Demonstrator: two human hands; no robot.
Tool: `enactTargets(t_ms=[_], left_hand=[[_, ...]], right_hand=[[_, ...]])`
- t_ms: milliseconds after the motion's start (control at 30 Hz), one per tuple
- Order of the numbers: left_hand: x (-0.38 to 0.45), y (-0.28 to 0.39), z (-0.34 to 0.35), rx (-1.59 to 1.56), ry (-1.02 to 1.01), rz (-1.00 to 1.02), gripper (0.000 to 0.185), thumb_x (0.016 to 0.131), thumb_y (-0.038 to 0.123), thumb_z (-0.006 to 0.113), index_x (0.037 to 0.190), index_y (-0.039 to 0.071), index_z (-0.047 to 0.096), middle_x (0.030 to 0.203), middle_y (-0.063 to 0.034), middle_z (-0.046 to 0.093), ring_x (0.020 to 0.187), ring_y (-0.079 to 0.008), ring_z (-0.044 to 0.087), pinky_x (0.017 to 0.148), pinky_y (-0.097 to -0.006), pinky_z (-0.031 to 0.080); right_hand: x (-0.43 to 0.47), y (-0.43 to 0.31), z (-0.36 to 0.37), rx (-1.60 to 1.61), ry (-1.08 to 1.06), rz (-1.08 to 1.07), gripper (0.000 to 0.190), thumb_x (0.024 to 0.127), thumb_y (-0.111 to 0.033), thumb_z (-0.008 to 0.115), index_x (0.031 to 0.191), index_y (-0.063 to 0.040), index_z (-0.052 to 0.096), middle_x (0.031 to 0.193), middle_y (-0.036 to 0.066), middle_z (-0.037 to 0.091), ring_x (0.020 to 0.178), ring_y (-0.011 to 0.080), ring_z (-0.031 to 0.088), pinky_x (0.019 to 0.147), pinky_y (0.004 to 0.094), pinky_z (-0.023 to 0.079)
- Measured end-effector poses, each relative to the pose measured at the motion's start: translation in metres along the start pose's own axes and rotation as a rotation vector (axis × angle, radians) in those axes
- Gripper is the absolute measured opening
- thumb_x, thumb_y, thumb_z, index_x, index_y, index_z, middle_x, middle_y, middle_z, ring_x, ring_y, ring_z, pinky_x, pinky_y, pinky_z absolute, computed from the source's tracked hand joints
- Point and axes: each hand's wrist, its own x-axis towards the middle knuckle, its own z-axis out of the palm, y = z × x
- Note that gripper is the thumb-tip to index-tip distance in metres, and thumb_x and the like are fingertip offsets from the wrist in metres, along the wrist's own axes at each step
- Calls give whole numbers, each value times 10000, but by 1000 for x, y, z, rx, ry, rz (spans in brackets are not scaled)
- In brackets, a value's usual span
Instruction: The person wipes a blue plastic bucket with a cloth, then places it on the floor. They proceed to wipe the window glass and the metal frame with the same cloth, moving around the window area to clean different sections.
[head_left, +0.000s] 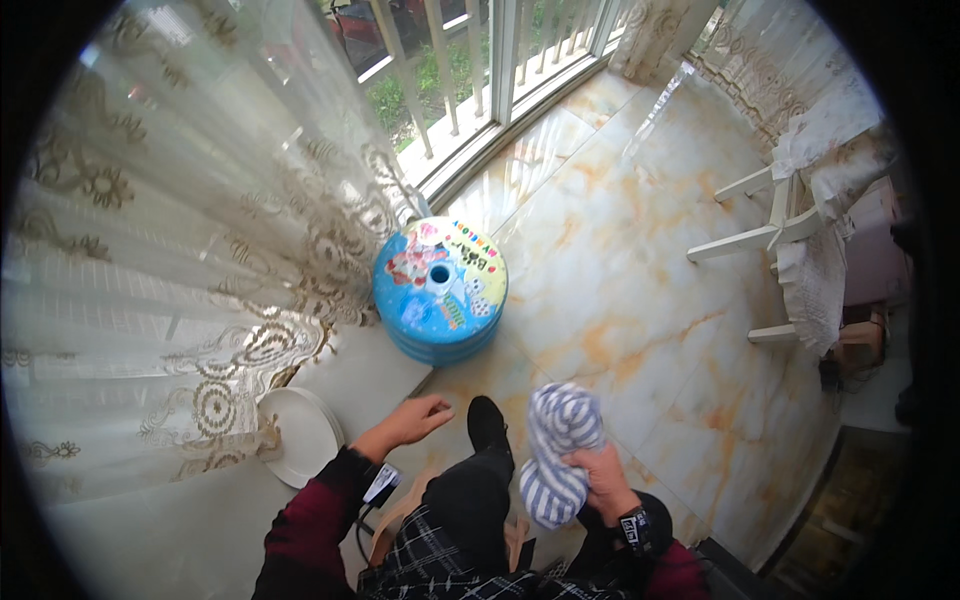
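Note:
A bunched blue-and-white striped cloth (564, 442) is gripped around its narrow middle by my right hand (604, 477). It hangs in front of my right knee, with one wad bulging above my fingers and another below. My left hand (415, 420) is held out to the left of my shoe with nothing in it, thumb a little apart from the fingers. Just ahead of that hand stands a round blue drum-shaped stool (450, 330). Its top is printed with cartoon pictures and writing, and there is a hole at the centre.
Sheer embroidered curtains (225, 247) hang at the left, partly over a stack of white round plates or lids (315, 427) on a pale ledge (375, 367). A sliding glass door (498, 67) lies ahead. White chair legs (735, 245) jut over the marble-patterned floor (600, 285) at right.

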Motion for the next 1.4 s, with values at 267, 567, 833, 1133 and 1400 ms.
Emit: enactTargets(t_ms=[267, 567, 833, 1133, 1400], left_hand=[[-48, 18, -30, -229, 209, -381, 404, 1016, 348, 680, 1196, -13, 702, 1047, -201, 764, 972, -343, 739, 844, -421, 568], [-118, 102, -30, 40, 281, -387, 440, 994, 366, 686, 1191, -28, 704, 1013, -221, 767, 965, -382, 739, 860, -443, 575], [-175, 202, -46, 273, 134, -388, 481, 1000, 415, 640, 1233, 0, 704, 1129, -245, 761, 1051, -428, 718, 944, -504, 561], [-222, 359, -80, 217, 509, -155, 356, 995, 325, 684, 1188, 30, 737, 1052, -222, 773, 996, -411, 739, 876, -471, 589], [-234, 483, -78, 11, 758, 133, 223, 1003, 191, 710, 1156, 35, 756, 963, -183, 784, 852, -281, 778, 763, -371, 599]], right_hand=[[47, -4, 0, -82, -246, 349, 546, 814, 84, 728, 1352, 53, 641, 1239, 117, 737, 1124, 240, 713, 1004, 380, 563], [1, -52, 9, -111, -194, 364, 469, 829, 53, 738, 1294, 57, 682, 1196, 108, 755, 1098, 236, 717, 1014, 375, 545], [-82, -205, 55, -284, -201, 39, 501, 802, 25, 770, 1292, 63, 676, 1172, 99, 757, 1060, 203, 716, 961, 358, 562], [-168, -370, 92, -554, -282, -462, 520, 764, -63, 804, 1254, 69, 687, 1111, 124, 778, 1027, 188, 714, 941, 342, 562], [-219, -430, 95, -671, -362, -615, 580, 757, -71, 799, 1312, 33, 669, 1168, 127, 768, 1084, 197, 710, 985, 349, 556]])
